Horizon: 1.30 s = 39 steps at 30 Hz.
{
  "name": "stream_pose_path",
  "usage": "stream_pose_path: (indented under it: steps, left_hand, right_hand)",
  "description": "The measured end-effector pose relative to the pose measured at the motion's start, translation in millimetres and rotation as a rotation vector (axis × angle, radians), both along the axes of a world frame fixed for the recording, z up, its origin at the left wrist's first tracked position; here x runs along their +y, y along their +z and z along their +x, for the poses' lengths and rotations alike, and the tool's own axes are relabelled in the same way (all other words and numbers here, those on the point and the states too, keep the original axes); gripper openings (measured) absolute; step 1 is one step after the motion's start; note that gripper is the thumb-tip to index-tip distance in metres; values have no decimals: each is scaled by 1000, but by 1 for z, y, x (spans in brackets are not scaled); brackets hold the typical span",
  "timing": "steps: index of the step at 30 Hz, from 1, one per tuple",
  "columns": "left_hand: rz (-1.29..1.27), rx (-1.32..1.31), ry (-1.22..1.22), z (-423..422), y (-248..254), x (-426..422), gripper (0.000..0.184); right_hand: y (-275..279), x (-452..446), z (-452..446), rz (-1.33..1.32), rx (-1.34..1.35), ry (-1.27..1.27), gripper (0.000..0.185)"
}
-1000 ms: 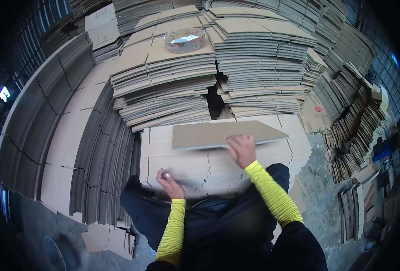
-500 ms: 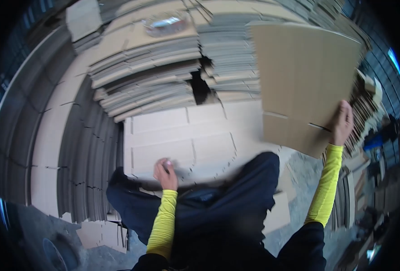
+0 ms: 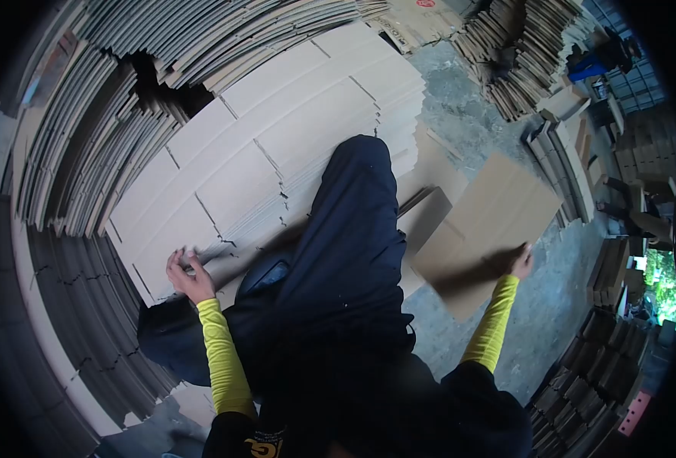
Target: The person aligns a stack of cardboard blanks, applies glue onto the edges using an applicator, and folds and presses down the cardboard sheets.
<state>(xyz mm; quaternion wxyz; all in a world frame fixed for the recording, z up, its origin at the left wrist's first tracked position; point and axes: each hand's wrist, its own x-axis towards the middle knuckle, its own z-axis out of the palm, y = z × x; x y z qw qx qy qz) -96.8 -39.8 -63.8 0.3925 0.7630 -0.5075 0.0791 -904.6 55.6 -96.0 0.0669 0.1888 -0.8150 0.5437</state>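
Observation:
My right hand (image 3: 521, 261) grips the lower right edge of a flat brown cardboard sheet (image 3: 491, 229), held out to my right above the floor. On the left, my left hand (image 3: 189, 275) rests at the near edge of a stack of pale slotted cardboard sheets (image 3: 277, 126), its fingers curled; a small dark thing seems to be among them, too unclear to name. That stack lies in front of my legs. Other cardboard pieces (image 3: 432, 179) are on the floor beside my knee, partly behind the held sheet.
Tall cardboard stacks (image 3: 223, 34) rise beyond the pale one, with more (image 3: 93, 320) at the left. Bundled cardboard (image 3: 510, 53) stands at the upper right. Grey concrete floor (image 3: 556, 305) shows on the right, with dark stacks (image 3: 582, 374) at the lower right.
The view has swung to the right. My right hand has lifted a brown sheet off the pale stack and carried it right and down toward the floor. My left hand stays at the stack's near edge.

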Motion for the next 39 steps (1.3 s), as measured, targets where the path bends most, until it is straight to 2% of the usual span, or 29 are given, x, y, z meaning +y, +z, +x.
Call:
stream_pose_path:
  steps: [1, 2, 3, 5, 6, 7, 10, 13, 14, 20, 23, 30, 34, 39]
  left_hand:
    - [15, -49, -6, 1, -1, 0, 30]
    - [6, -62, -29, 2, -1, 0, 25]
    - [7, 13, -28, -5, 7, -1, 23]
    - [32, -39, -40, -12, 19, -1, 21]
    - [44, -42, -10, -15, 21, -1, 20]
    - [77, -71, -27, -12, 21, -1, 21]
    - [147, -100, 63, -15, 13, 0, 27]
    - [228, -105, 115, -30, 16, 1, 34]
    - [234, -121, 104, -28, 11, 3, 35]
    - [330, -192, 118, -46, 0, 7, 57]
    - [279, -180, 37, -46, -4, 8, 64]
    - [329, -169, 24, -38, -6, 11, 66]
    - [328, -161, 16, -40, -5, 13, 68]
    - [301, -95, 51, -34, -13, 6, 72]
  right_hand:
    - [-32, 18, 5, 84, -145, -23, 54]
    - [-70, 30, 12, 9, -209, -3, 54]
    - [-106, 42, 16, 29, -425, -57, 52]
    - [-136, 44, 56, -152, -812, -8, 47]
    - [-172, 53, 57, -120, -916, -19, 49]
    - [-188, 53, 65, -199, -1222, 110, 63]
    - [-247, 56, 81, -152, -1318, -1, 64]
    - [-316, 68, 71, -220, -1378, -53, 61]
    - [-323, 67, 73, -223, -1400, -67, 61]
    - [-323, 43, 98, -216, -1416, -124, 60]
    - [-322, 38, 103, -199, -1395, -125, 60]
    - [-317, 24, 119, -136, -1288, -138, 59]
    - [-305, 21, 128, 71, -1044, -142, 59]
    - [-264, 23, 146, 483, -480, -233, 58]
